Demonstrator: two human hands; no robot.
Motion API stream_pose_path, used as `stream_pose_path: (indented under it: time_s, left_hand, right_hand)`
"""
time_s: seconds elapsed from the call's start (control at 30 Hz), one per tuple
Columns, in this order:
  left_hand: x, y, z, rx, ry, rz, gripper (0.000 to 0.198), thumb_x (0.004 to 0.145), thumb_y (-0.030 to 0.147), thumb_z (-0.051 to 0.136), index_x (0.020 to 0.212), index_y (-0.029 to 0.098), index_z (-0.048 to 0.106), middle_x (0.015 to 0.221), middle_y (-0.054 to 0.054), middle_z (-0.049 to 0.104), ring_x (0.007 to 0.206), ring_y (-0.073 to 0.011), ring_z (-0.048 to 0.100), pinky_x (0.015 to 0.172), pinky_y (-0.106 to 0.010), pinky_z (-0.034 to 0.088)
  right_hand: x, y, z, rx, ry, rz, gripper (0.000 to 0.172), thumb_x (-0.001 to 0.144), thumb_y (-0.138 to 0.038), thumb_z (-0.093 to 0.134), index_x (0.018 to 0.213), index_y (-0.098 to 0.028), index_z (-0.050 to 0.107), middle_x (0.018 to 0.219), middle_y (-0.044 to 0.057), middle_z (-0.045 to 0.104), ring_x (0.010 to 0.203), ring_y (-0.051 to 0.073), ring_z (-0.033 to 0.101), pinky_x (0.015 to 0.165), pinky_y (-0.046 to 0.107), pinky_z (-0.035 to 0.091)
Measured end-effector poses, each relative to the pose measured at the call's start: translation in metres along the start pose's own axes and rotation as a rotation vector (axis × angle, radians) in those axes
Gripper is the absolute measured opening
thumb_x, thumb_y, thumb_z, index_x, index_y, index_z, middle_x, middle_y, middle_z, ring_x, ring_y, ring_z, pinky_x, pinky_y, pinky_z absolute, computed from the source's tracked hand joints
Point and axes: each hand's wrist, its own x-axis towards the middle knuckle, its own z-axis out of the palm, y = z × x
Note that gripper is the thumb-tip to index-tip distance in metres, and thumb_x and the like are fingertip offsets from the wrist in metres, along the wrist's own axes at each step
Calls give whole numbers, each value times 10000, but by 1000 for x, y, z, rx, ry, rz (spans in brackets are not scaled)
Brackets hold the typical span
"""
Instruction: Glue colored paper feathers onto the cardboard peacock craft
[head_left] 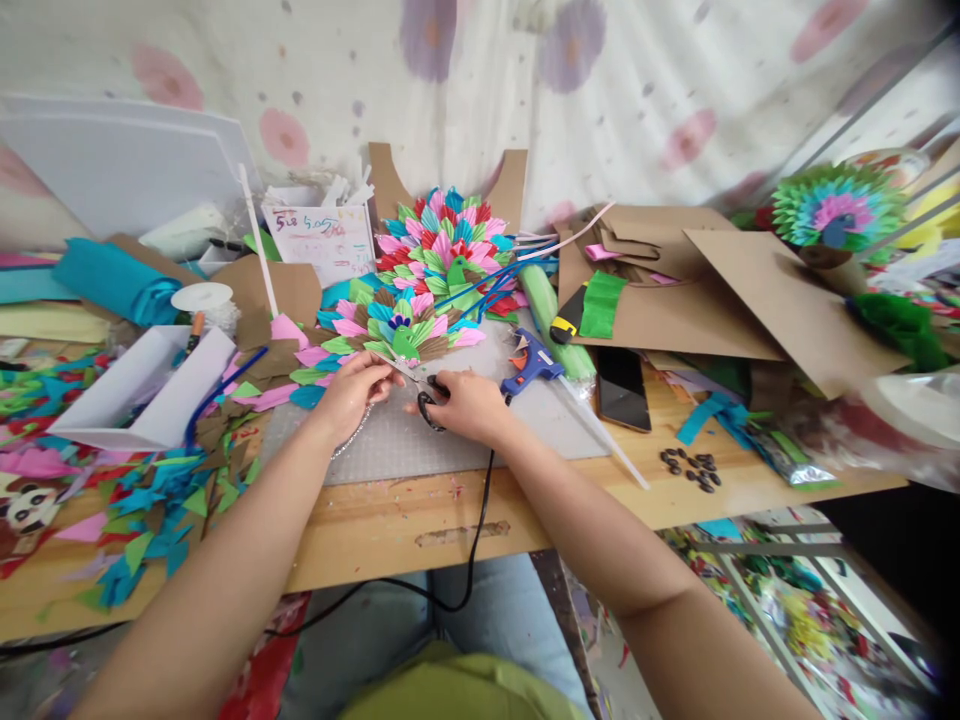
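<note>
My right hand (474, 402) is closed around the black handles of a pair of scissors (429, 410), whose metal blades point left toward my other hand. My left hand (351, 398) pinches a thin silver bead string (349, 442) near the blade tips. The string's loose part hangs below my fingers onto the grey cutting mat (450, 452). Just beyond both hands lies a paper peacock (406, 342) with a green body and pink, blue, green and brown feathers. Whether the blades touch the string cannot be made out.
A blue glue gun (531, 362) lies right of my hands, near a dark phone (624, 388) and black oval pieces (690, 468). Brown cardboard (675, 300) covers the right back. Paper scraps (150, 500) and a white box (142, 395) occupy the left. A black cord (480, 530) crosses the table edge.
</note>
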Motion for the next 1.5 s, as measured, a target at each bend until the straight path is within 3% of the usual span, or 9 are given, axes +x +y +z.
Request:
stream_pose_path:
  time_s: [0.47, 0.8, 1.3, 1.5]
  left_hand:
    - [1, -2, 2, 68, 10, 0, 76, 650, 194, 567, 682, 127, 548, 609, -22, 593, 469, -50, 417, 409, -177, 237]
    - [3, 0, -1, -46, -28, -47, 84, 641, 143, 544, 570, 114, 509, 536, 0, 507, 432, -32, 368, 369, -164, 201]
    - [-1, 2, -5, -75, -134, -111, 88, 630, 114, 574, 628, 128, 487, 491, 22, 458, 391, -27, 330, 371, -157, 166]
    - [-3, 5, -4, 17, -126, -91, 70, 610, 119, 567, 601, 129, 498, 462, 22, 447, 379, -31, 312, 374, -168, 161]
  right_hand:
    - [0, -6, 4, 3, 12, 26, 537, 761, -693, 397, 750, -208, 627, 778, 54, 686, 749, 188, 617, 585, 250, 354]
    - [-1, -9, 4, 61, -15, 54, 560, 760, -709, 382, 724, -209, 632, 728, 38, 676, 685, 160, 603, 542, 238, 310]
    - [-3, -10, 4, 58, -70, 4, 386, 795, -566, 473, 776, -205, 608, 795, 39, 688, 729, 173, 615, 541, 242, 302]
    - [-6, -12, 4, 95, -72, 0, 442, 776, -626, 459, 724, -206, 588, 755, 34, 677, 716, 176, 612, 538, 246, 303]
